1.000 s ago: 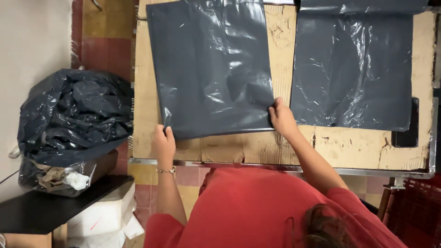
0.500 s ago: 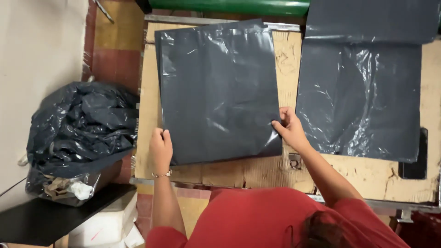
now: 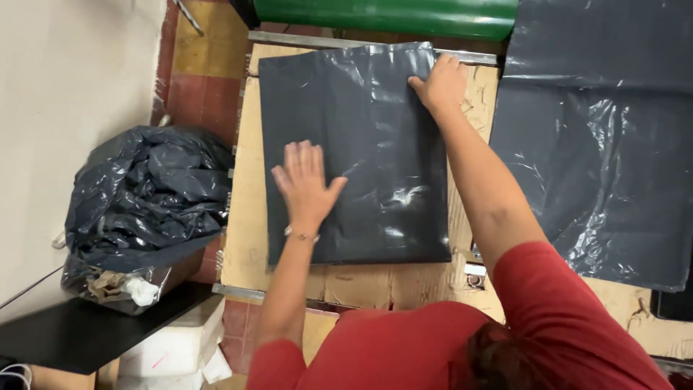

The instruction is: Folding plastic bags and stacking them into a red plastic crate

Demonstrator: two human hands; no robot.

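Flat dark grey plastic bag (image 3: 375, 144) on worn cardboard-topped table (image 3: 245, 217): smoothing step, by appearance. Left hand (image 3: 307, 180) pressed flat, fingers spread, gripping nothing. Right hand (image 3: 440, 83) fingers loosely extended on top edge, grasp uncertain; next needs even outward pressure.

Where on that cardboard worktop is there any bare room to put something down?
Bare cardboard shows in a strip below the left bag, along its left edge, and in a narrow gap beside the right bag. The left hand presses the left bag's middle, the right hand its top corner. The right side is crowded.
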